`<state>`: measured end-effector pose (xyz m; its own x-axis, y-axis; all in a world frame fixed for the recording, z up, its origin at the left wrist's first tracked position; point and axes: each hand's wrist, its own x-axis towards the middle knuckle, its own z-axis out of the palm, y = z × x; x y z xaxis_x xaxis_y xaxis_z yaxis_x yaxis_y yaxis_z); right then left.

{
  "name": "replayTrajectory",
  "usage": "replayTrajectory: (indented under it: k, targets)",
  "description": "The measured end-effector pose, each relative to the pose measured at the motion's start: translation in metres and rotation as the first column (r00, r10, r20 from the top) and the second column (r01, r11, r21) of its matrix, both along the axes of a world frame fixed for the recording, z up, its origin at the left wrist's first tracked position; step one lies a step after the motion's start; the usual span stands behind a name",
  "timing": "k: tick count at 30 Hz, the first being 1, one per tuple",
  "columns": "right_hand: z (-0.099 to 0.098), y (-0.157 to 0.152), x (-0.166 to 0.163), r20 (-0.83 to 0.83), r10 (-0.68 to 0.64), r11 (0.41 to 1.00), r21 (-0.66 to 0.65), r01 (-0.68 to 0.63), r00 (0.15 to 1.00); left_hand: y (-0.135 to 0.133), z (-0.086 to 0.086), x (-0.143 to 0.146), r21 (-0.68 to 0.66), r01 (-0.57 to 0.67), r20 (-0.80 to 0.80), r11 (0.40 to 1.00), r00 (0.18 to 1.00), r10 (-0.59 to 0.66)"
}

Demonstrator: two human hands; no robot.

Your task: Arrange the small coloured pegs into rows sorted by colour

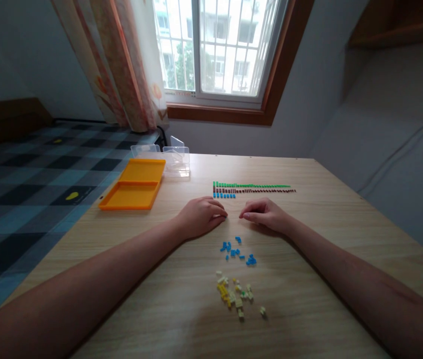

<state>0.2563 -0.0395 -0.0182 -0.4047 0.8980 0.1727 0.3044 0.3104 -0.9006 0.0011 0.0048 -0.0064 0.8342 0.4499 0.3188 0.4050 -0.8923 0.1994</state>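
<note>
My left hand (204, 215) rests on the wooden table with its fingers curled and held together. Facing it, my right hand (265, 213) brings thumb and forefinger together in a pinch. Whatever either hand may hold is too small or hidden to make out. Just beyond the hands run a row of green bricks (241, 185), a row of dark brown bricks (248, 191) and a shorter row of blue bricks (224, 196). Nearer to me lies a loose scatter of small blue bricks (232, 252). Below that are yellow bricks (223, 293) and cream bricks (238, 302).
An orange box (126, 206) lies with its lid opened at the table's left edge. Behind it stand clear plastic cases (177, 164). A bed with a checked cover (47, 174) adjoins the left side. The window (229, 50) is past the table's far edge.
</note>
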Motion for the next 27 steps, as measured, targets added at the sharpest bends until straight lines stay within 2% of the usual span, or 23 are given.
replayTrajectory:
  k: [10, 16, 27]
  targets:
    - [0.003, -0.004, 0.0, 0.08, 0.064, 0.988, 0.135, -0.074, 0.995, -0.001, -0.001, 0.001, 0.016, -0.058, 0.008, 0.998, 0.998, 0.058]
    - [0.003, -0.013, -0.006, 0.156, 0.124, 0.96, 0.232, -0.158, 0.98, -0.002, 0.0, 0.0, -0.003, -0.099, -0.019, 0.995, 0.995, 0.099]
    - [0.004, -0.023, -0.009, 0.209, 0.188, 0.935, 0.26, -0.24, 0.96, -0.002, -0.001, 0.0, -0.008, -0.07, -0.007, 0.998, 0.998, 0.07]
